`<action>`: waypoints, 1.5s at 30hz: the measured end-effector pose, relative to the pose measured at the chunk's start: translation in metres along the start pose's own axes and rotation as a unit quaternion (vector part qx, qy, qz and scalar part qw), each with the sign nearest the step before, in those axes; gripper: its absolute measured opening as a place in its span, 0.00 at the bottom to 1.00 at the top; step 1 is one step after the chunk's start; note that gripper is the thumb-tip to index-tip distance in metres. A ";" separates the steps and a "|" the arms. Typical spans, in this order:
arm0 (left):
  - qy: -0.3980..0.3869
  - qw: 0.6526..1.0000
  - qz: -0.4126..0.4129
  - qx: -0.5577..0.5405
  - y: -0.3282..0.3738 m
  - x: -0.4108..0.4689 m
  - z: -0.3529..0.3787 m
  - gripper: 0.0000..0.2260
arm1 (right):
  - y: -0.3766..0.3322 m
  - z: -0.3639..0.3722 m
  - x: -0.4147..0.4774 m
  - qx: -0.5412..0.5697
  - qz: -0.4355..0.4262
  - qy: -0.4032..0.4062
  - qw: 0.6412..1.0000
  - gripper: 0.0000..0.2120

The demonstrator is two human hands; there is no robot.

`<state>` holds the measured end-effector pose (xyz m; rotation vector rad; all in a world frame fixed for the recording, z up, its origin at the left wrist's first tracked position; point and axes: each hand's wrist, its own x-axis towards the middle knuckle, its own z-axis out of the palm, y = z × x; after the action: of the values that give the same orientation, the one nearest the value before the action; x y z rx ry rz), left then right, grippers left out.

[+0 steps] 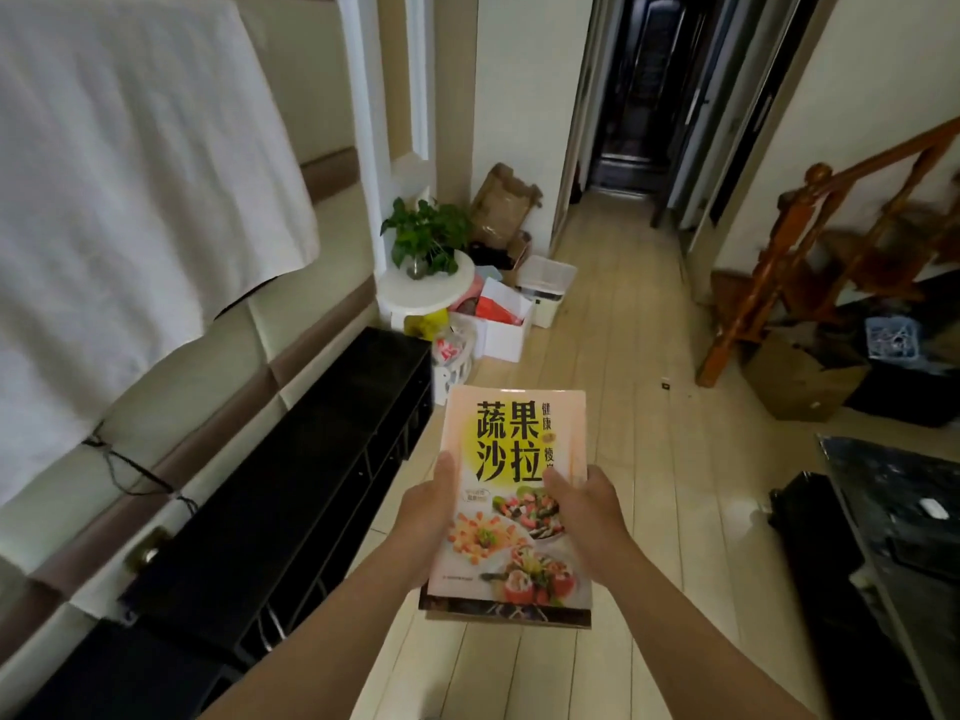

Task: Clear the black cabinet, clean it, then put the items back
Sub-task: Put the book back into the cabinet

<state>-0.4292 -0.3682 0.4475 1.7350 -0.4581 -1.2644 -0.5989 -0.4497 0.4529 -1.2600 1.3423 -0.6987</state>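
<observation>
Peach-and-yellow glossy cookbook [511,491] is lying on top of a thin stack, with a darker book [498,613] showing beneath its near edge. The stack is hanging in the air over the pale plank floor [623,356], just off the front edge of the long low black cabinet [291,485].

The left hand [428,517] is gripping the stack's left edge and the right hand [587,511] its right edge. Each thumb is pressing down on the cover, and the fingers are tucked underneath, out of sight.

As I'm judging it, that slick cover could slide off the book below if the stack tips forward, since both hands are holding the near half only. White boxes [501,330] and bags are crowding the floor at the cabinet's far end, so feet could catch there. A thin black cable [130,470] is trailing behind the cabinet's back edge and might snag during wiping.

A white cloth [130,174] is draping the padded wall above. A leafy green plant [426,233] is sitting on a round white stand [426,293], and an orange wooden banister [810,252] is rising at the right.
</observation>
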 end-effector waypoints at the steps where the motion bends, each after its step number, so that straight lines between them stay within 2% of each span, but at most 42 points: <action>1: 0.002 1.000 0.000 -0.001 0.013 0.023 0.000 0.33 | -0.009 0.006 0.023 0.001 -0.003 0.001 1.000 0.13; 8: 0.038 0.999 0.014 0.026 0.107 0.138 -0.014 0.31 | -0.070 0.043 0.152 -0.006 -0.010 0.006 1.000 0.14; 11: 0.013 1.000 0.020 0.001 0.133 0.166 -0.024 0.27 | -0.089 0.056 0.191 0.001 -0.018 -0.010 1.000 0.14; 15: 0.029 0.999 0.027 -0.035 0.149 0.196 -0.034 0.22 | -0.112 0.073 0.235 -0.015 -0.030 -0.043 0.998 0.13; 20: 0.078 0.993 0.035 -0.080 0.145 0.232 -0.039 0.22 | -0.114 0.097 0.286 -0.033 -0.039 -0.103 0.993 0.08; 23: 0.128 0.987 0.025 -0.093 0.130 0.256 -0.035 0.20 | -0.093 0.113 0.325 -0.046 -0.043 -0.144 0.988 0.11; 25: 0.156 0.983 0.012 -0.100 0.113 0.274 -0.027 0.19 | -0.068 0.125 0.354 -0.060 -0.034 -0.174 0.982 0.15; 32: 0.217 0.971 -0.029 -0.097 0.010 0.392 -0.009 0.17 | 0.071 0.177 0.456 -0.077 -0.002 -0.235 0.969 0.17; 38: 0.253 0.964 -0.006 -0.086 -0.141 0.541 -0.012 0.17 | 0.242 0.256 0.558 -0.074 -0.036 -0.256 0.963 0.14; 45: 0.311 0.943 0.007 -0.120 -0.326 0.673 -0.005 0.20 | 0.438 0.326 0.642 -0.088 -0.008 -0.277 0.957 0.12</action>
<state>-0.2189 -0.6884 -0.1948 1.7952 0.0542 -0.6632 -0.2974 -0.8529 -0.2234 -1.4735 0.9402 -0.2044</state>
